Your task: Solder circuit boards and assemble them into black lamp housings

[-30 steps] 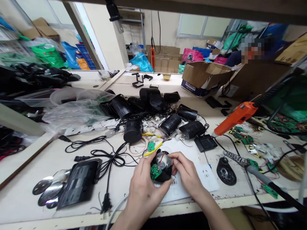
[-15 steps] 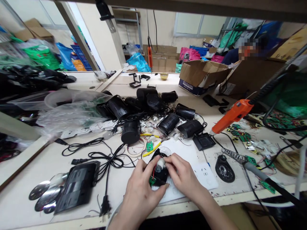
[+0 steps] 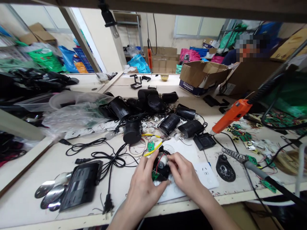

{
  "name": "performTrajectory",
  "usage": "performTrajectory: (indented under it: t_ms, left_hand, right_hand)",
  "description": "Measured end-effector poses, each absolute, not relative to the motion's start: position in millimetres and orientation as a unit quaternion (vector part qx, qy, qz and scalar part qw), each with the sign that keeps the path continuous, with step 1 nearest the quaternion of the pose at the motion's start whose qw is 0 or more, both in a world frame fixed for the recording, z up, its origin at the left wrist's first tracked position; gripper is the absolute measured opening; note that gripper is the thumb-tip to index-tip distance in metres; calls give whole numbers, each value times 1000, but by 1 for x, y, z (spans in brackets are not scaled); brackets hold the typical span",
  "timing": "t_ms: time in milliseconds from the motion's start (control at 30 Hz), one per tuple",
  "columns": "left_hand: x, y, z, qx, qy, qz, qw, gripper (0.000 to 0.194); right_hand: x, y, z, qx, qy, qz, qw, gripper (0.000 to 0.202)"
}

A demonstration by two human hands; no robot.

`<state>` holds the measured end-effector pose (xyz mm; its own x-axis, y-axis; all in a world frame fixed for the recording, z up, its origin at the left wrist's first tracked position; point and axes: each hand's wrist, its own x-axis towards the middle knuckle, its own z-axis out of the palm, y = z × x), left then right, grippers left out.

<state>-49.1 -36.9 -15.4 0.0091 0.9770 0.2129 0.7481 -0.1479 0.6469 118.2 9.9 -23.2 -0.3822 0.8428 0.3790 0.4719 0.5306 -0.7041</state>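
Observation:
My left hand wraps round the side of an open black plastic housing, thumb at its near edge. Inside it sits a small motor-like cylinder, whitish and grey, with a red wire along it. A green circuit board shows by my left palm. From the right, the fingertips of my right hand pinch the pale cylinder. Under the housing lies a white sheet. Just beyond are yellow-handled pliers, a roll of tape and another small green board.
Black cylindrical housings are piled behind my hands. Left lie a black casing, shiny discs and a plugged cord. An orange electric screwdriver hangs at right above a soldering iron. A person sits behind the cardboard box.
The pale cylinder in the housing has turned a little and more of the red wire shows. Both hands stay at the housing. The whole view has shifted slightly.

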Motion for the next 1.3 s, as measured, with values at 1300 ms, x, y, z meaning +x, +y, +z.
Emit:
performTrajectory:
  t_ms: [1300]
  left_hand:
    - [-119,5,-9,818,569,85,23,28]
  right_hand:
    - [57,-7,-42,-474,-847,-69,231,22]
